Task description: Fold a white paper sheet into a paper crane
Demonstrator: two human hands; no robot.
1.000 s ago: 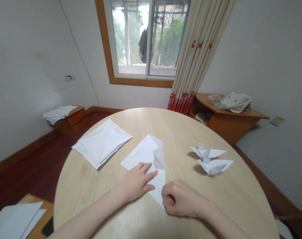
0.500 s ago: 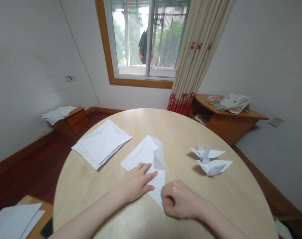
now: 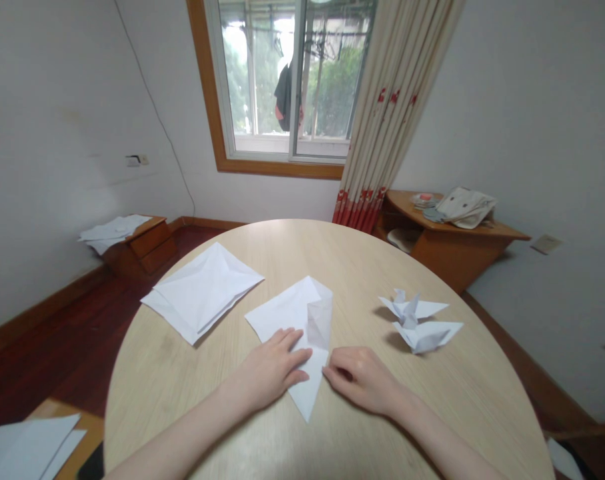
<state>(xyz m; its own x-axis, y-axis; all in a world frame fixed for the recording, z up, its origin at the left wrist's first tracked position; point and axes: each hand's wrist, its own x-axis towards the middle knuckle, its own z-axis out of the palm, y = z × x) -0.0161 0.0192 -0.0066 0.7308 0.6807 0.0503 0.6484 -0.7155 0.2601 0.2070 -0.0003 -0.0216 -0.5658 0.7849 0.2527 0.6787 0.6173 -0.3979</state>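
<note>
- Near the table's front edge, your left hand (image 3: pixel 267 370) lies palm down on a folded white paper sheet (image 3: pixel 287 317), fingers side by side and flat, pinching nothing.
- Just right of that sheet, your right hand (image 3: pixel 362 380) rests on the round light-wood table (image 3: pixel 397 427), loosely curled and apart from your left hand. Its fingertips (image 3: pixel 330 372) sit at the sheet's right edge, and no grip on the paper shows.
- Mid-table, the sheet lies with its narrow point toward you and a translucent raised flap (image 3: pixel 320 323) standing near its far corner.
- Toward the left edge, a second folded white sheet (image 3: pixel 202 293) lies flat, well apart from your left hand.
- Toward the right edge, two white origami cranes (image 3: pixel 412 308) sit close together, the nearer crane (image 3: pixel 427 337) just in front of the other.
- Beyond the table's far right edge, a wooden corner table (image 3: pixel 462 247) carries a folded cloth bag (image 3: pixel 465 208); its small dark marks are too small to read.
- Beyond the far left edge, white papers (image 3: pixel 113 230) lie on a wooden bedside cabinet (image 3: pixel 142 250).
</note>
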